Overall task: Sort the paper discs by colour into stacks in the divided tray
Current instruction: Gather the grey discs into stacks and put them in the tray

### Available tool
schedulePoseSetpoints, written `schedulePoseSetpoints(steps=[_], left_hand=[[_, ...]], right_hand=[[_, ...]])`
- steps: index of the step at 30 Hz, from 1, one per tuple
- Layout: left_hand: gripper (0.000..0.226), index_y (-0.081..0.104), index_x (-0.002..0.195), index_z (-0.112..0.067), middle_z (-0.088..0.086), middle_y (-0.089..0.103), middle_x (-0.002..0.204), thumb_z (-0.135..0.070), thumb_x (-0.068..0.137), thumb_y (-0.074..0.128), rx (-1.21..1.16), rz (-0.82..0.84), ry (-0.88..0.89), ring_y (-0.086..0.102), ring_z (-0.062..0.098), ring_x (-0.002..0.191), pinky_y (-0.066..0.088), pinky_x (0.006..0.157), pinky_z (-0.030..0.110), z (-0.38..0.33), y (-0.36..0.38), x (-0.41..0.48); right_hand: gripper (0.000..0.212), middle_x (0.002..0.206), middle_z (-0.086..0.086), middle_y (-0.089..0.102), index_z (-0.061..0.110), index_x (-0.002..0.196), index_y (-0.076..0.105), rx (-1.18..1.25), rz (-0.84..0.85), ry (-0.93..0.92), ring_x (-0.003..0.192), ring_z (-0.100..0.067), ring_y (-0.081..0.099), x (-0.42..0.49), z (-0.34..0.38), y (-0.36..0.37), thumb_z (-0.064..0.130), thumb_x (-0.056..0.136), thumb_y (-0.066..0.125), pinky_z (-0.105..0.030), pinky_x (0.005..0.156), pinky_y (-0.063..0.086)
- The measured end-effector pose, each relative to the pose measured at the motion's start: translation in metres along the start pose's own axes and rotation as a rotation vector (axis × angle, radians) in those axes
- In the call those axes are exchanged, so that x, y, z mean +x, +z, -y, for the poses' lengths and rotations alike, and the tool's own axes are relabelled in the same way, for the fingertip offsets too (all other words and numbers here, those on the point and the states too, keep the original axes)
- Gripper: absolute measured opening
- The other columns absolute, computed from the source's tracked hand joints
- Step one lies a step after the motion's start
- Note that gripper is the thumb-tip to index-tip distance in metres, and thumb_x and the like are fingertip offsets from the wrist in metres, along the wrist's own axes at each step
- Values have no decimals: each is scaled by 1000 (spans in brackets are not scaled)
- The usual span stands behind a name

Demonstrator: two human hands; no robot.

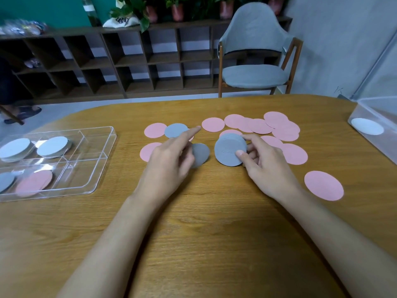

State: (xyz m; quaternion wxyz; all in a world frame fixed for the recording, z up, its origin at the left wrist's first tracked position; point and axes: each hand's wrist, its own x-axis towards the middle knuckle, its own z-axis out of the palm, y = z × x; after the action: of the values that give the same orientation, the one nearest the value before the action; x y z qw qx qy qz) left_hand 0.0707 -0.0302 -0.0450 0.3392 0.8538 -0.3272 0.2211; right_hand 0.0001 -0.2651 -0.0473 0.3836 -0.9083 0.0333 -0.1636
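As the left hand (pixel 169 160) grips it, a grey disc (pixel 202 154) half shows.

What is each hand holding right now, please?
Left hand: pinches a single grey disc, index finger out.
Right hand: grips a stack of grey discs.

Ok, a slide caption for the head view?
Right hand holds grey stack; left hand grips grey disc; pink discs lie loose.

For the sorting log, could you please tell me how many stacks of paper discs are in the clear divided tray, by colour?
White paper disc stacks: 2
Grey paper disc stack: 1
Pink paper disc stack: 1
Total: 4 stacks in the clear divided plastic tray
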Motion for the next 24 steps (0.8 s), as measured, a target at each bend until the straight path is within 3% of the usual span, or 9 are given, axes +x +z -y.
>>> schedulePoseSetpoints(steps=[4, 8, 11, 15, 20, 24], left_hand=[[55, 66, 136, -28, -8, 71, 89, -2, 87, 69, -262, -6, -158, 65, 13, 82, 53, 73, 20, -10, 3, 0], [51, 69, 131, -29, -2, 72, 95, -2, 88, 77, -495, 28, -288, 67, 8, 88, 55, 69, 20, -11, 11, -1], [49, 70, 130, -28, -4, 71, 96, -6, 87, 81, -449, 29, -303, 67, 5, 82, 54, 68, 15, -9, 16, -2], [43, 73, 127, -27, -7, 72, 102, -18, 87, 84, -416, 76, -383, 68, -1, 78, 50, 72, 11, -3, 18, -1], [34, 76, 123, -34, -2, 77, 85, -30, 90, 79, -379, 182, -376, 59, 2, 70, 51, 73, 26, -1, 20, -4], [33, 78, 122, -29, -8, 77, 92, -28, 88, 82, -375, 122, -381, 63, 4, 70, 52, 74, 21, -6, 22, -5]], right_hand=[[41, 98, 15, 58, 23, 142, 54, 8, 5, -5, 87, -2, 59, 0, 2, 0, 27, 102, 62, -13, 73, 44], [42, 105, 9, 63, 25, 144, 54, 23, 40, -23, 91, -3, 62, -2, 6, 0, 26, 102, 62, -13, 75, 49], [43, 105, 6, 67, 24, 143, 57, 129, 100, -34, 88, -8, 70, -3, 6, 2, 24, 101, 64, -24, 82, 60], [46, 104, -2, 68, 23, 142, 60, 222, 136, -38, 80, -15, 73, -1, 4, 3, 19, 97, 69, -27, 83, 62], [51, 105, -1, 70, 28, 144, 59, 270, 166, -14, 77, -18, 75, 1, 1, 1, 19, 95, 71, -32, 82, 63], [53, 93, 0, 76, 31, 151, 49, 268, 212, -16, 83, -11, 74, 0, 2, 1, 19, 101, 62, -21, 88, 56]])
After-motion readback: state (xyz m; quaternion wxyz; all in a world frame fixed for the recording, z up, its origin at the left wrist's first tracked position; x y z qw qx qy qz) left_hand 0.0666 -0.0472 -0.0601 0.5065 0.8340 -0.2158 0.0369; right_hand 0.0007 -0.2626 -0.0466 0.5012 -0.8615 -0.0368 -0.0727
